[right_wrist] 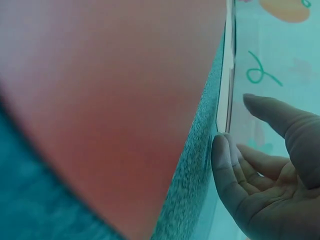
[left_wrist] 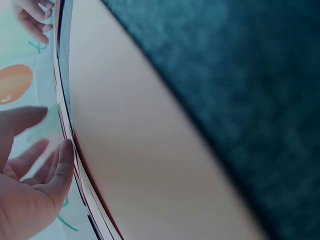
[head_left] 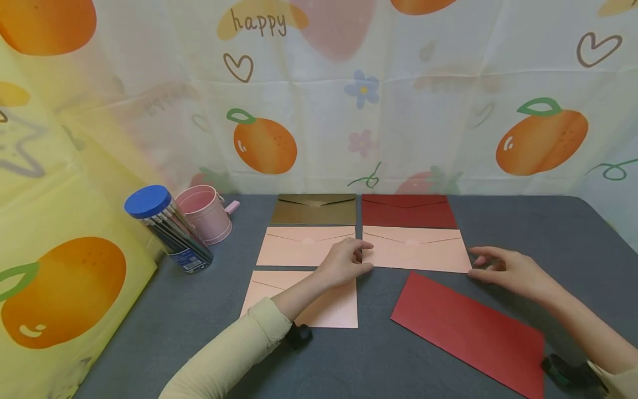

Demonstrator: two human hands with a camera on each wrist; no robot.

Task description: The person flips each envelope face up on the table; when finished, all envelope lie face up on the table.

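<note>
In the head view, a pale pink envelope (head_left: 411, 255) lies in the middle row of envelopes, between the two hands. At its left edge is my left hand (head_left: 344, 259), thumb and index finger spread apart over the border. My right hand (head_left: 513, 271) is at the opposite end, a fingertip right at the lower right corner. The right wrist view has the right hand (right_wrist: 270, 170) with thumb and fingers parted near the envelope's end. A red envelope (head_left: 471, 332) lies slanted in front of the right hand, flap side hidden.
Another pink envelope (head_left: 284, 246), a brown envelope (head_left: 314, 213) and a red one (head_left: 408, 210) complete the upper rows. One more pink envelope (head_left: 334, 307) sits under the left forearm. A blue-lidded pencil jar (head_left: 174, 233) and a pink bucket (head_left: 206, 216) stand at left.
</note>
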